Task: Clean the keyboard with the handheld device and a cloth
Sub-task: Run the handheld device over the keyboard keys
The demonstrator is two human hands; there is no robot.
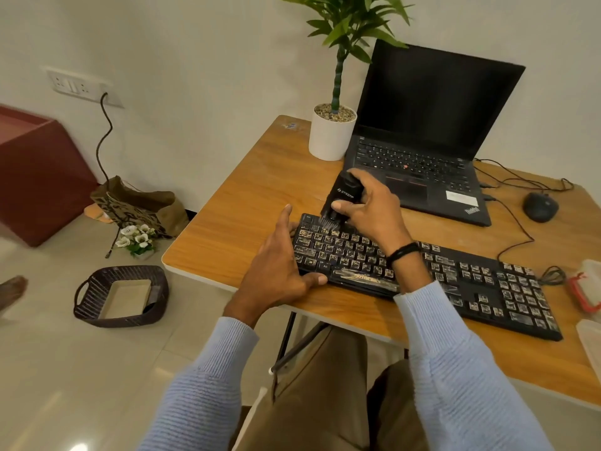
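Note:
A long black keyboard (471, 284) with dusty, smeared keys lies slantwise on the wooden table (247, 196). My right hand (374, 209) grips a black handheld device (341, 196) upright, its brush tip down on the keyboard's top-left keys. My left hand (279, 268) rests on the keyboard's left end, thumb along the front edge and forefinger stretched along the left side. No cloth shows.
An open black laptop (422, 151) and a white potted plant (330, 135) stand behind the keyboard. A black mouse (540, 206) with cables lies at the right, plastic containers (588, 291) at the right edge. On the floor: a dark basket (94, 294), a paper bag (140, 203).

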